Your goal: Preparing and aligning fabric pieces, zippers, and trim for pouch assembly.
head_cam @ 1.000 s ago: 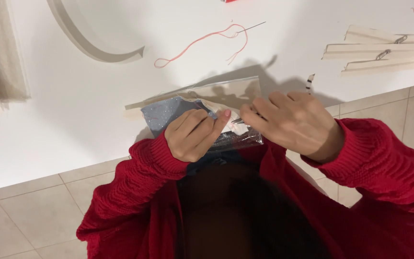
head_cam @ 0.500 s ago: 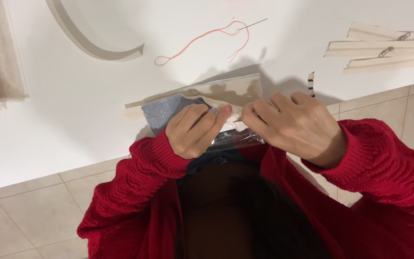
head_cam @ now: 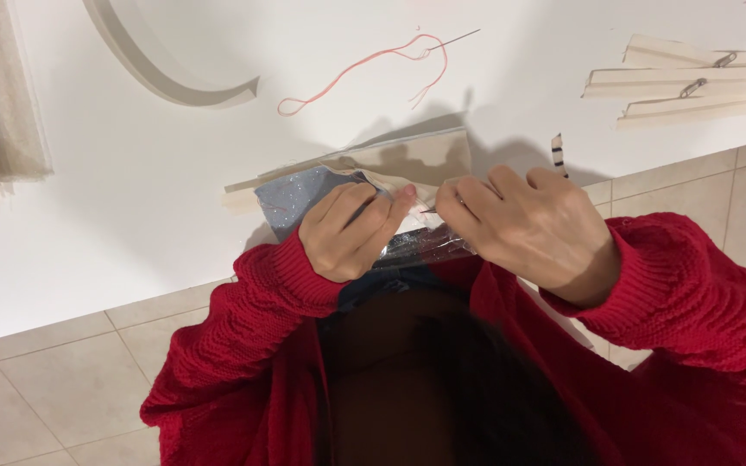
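Only one view is given, taken from above the person's head and aimed steeply down. The white table (head_cam: 114,198) is seen as the landmark, filling the upper part of the frame, with tiled floor (head_cam: 36,380) below its edge. The scene is viewed from close range: dark hair and red sleeves (head_cam: 252,328) are cropped at the bottom, just below the table edge.
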